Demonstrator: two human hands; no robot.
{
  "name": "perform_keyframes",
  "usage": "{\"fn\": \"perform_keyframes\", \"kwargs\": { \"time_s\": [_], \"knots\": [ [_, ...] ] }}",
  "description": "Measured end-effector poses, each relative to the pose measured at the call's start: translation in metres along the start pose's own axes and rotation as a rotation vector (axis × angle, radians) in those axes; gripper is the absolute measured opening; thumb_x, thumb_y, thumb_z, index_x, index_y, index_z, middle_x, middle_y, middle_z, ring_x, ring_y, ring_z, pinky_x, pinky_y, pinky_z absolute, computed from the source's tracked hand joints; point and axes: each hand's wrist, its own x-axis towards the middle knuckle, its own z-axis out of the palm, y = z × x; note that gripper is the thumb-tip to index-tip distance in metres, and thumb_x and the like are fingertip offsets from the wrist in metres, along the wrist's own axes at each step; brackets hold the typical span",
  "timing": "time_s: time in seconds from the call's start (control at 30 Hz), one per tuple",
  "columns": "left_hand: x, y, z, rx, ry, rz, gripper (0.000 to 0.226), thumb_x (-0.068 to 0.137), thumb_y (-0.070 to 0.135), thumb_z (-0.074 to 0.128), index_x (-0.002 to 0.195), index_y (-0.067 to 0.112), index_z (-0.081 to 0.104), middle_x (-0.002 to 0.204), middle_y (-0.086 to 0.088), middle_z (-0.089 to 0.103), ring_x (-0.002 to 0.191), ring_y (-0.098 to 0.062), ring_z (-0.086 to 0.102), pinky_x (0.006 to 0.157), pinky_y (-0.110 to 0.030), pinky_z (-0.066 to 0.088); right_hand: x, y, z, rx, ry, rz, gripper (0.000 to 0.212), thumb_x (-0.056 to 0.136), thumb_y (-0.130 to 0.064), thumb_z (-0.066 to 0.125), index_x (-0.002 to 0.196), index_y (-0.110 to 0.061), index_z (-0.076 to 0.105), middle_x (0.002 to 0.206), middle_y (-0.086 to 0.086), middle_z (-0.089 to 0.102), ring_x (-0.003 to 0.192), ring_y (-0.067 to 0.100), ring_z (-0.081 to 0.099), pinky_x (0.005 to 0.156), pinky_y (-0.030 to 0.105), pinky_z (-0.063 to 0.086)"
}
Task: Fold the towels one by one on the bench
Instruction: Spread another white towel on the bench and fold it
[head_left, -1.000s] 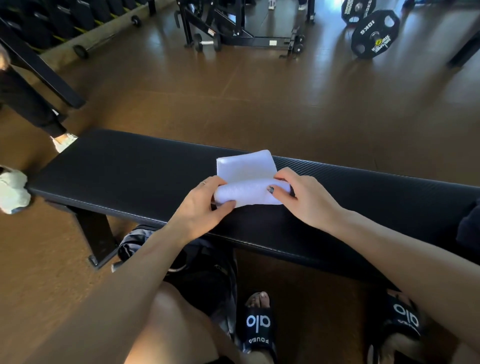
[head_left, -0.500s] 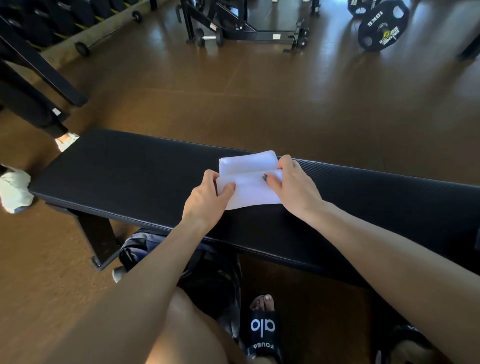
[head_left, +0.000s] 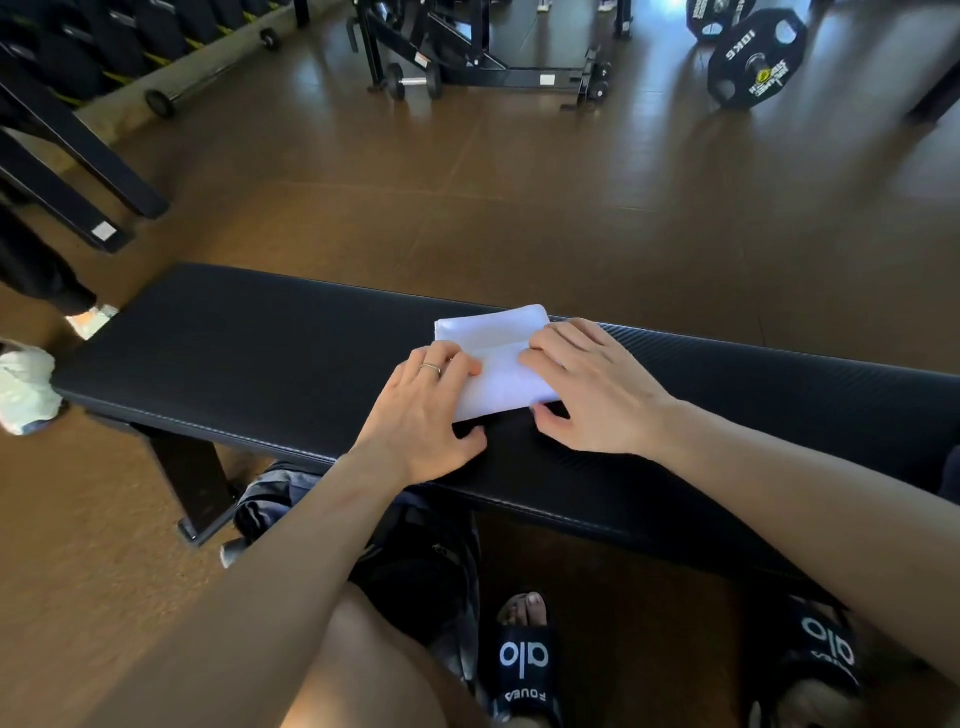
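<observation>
Head view gives us one white towel (head_left: 496, 364) on one black padded bench (head_left: 234, 338), and our two hands on it. We count a single towel on the pad, folded into a small rectangle with a crease running across it, lying a little right of the bench's middle and nearer its far edge. Our left hand (head_left: 423, 410) lies flat with straight fingers pressing the towel's left side, thumb resting on the pad; a ring (head_left: 431, 368) shows on one finger. Our right hand (head_left: 587, 389) also lies flat, fingers spread over the right side, thumb touching the near right corner; neither hand grips anything. Half a second ago both hands were pinching the near flap and carrying it up over the far half; now that flap is laid down and our fingers have flattened on top of it. Around us we see one crumpled pale cloth (head_left: 23, 389) at the bench's left end, partly cut by the frame edge, a dark bag (head_left: 415, 561) under the bench, two black slides (head_left: 524, 670) on our feet, one 10 kg weight plate (head_left: 756, 65) on the brown floor (head_left: 519, 208) with a second plate behind it, and a dark rack (head_left: 483, 47) farther back. Our forearms cover part of the bench's near edge.
</observation>
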Motion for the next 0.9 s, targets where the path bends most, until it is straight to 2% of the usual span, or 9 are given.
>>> {"fn": "perform_keyframes", "kwargs": {
  "time_s": [0.07,0.17,0.27,0.37,0.47,0.53,0.63,0.8,0.9],
  "knots": [
    [0.002,0.003,-0.002,0.030,-0.018,-0.023,0.057,0.073,0.034,0.066,0.125,0.021,0.046,0.131,0.001,0.043,0.118,-0.025,0.043,0.102,-0.035,0.038,-0.002,0.006,-0.002,0.020,-0.102,0.028,0.043,0.078,-0.030,0.058,0.116,-0.010,0.059,0.116,0.005,0.053,0.107,0.027,0.052,0.097,0.041,0.043],
    [0.009,0.008,-0.005,0.123,-0.025,-0.021,0.053,0.076,0.030,0.065,0.124,0.019,0.047,0.128,-0.001,0.048,0.117,-0.026,0.047,0.106,-0.036,0.038,0.002,0.007,-0.002,0.056,-0.143,0.080,0.044,0.076,-0.023,0.061,0.118,-0.010,0.060,0.116,0.004,0.055,0.102,0.028,0.055,0.091,0.043,0.047],
    [0.009,0.011,-0.012,0.119,0.049,-0.036,0.038,0.081,0.028,0.061,0.116,0.014,0.052,0.109,-0.003,0.059,0.100,-0.029,0.057,0.095,-0.037,0.043,0.007,0.006,-0.009,0.165,-0.091,0.129,0.039,0.078,-0.026,0.053,0.114,-0.013,0.063,0.102,0.001,0.060,0.092,0.026,0.059,0.091,0.040,0.047],
    [0.006,0.013,-0.026,-0.131,0.068,-0.243,0.024,0.092,0.030,0.055,0.114,0.022,0.050,0.093,0.001,0.061,0.081,-0.026,0.058,0.075,-0.038,0.047,0.011,0.006,-0.024,0.526,-0.123,0.356,0.026,0.083,-0.025,0.054,0.108,-0.021,0.060,0.091,-0.005,0.063,0.079,0.020,0.058,0.075,0.033,0.045],
    [0.004,0.009,-0.029,-0.453,0.026,-0.449,0.012,0.096,0.033,0.051,0.106,0.027,0.048,0.080,-0.002,0.059,0.072,-0.024,0.058,0.066,-0.041,0.049,0.016,0.007,-0.030,0.867,-0.221,0.577,0.014,0.087,-0.027,0.050,0.097,-0.028,0.058,0.077,-0.005,0.060,0.064,0.016,0.050,0.060,0.032,0.040],
    [0.005,0.007,-0.027,-0.564,0.022,-0.520,0.014,0.098,0.036,0.049,0.105,0.023,0.050,0.084,-0.006,0.058,0.072,-0.023,0.055,0.063,-0.040,0.048,0.019,0.005,-0.026,0.953,-0.246,0.673,0.015,0.091,-0.029,0.045,0.097,-0.028,0.059,0.081,-0.002,0.057,0.069,0.015,0.047,0.062,0.032,0.038],
    [0.012,0.007,-0.025,-0.588,-0.025,-0.594,0.023,0.100,0.040,0.048,0.106,0.019,0.052,0.093,-0.012,0.058,0.073,-0.019,0.049,0.061,-0.032,0.042,0.021,0.003,-0.022,0.976,-0.274,0.736,0.020,0.095,-0.029,0.041,0.107,-0.030,0.056,0.093,-0.002,0.059,0.078,0.015,0.050,0.068,0.031,0.039],
    [0.015,0.006,-0.028,-0.561,-0.093,-0.676,0.029,0.096,0.044,0.048,0.101,0.017,0.058,0.102,-0.011,0.062,0.090,-0.029,0.060,0.074,-0.042,0.051,0.025,0.004,-0.026,0.972,-0.342,0.742,0.023,0.093,-0.023,0.045,0.110,-0.032,0.057,0.106,-0.002,0.062,0.099,0.020,0.058,0.078,0.034,0.045],
    [0.011,0.006,-0.033,-0.570,-0.158,-0.699,0.033,0.094,0.043,0.049,0.099,0.011,0.058,0.096,-0.010,0.063,0.077,-0.023,0.057,0.072,-0.041,0.051,0.021,-0.001,-0.027,0.961,-0.410,0.749,0.022,0.091,-0.024,0.044,0.105,-0.031,0.059,0.106,0.000,0.064,0.099,0.021,0.060,0.080,0.036,0.047]
  ]
}}
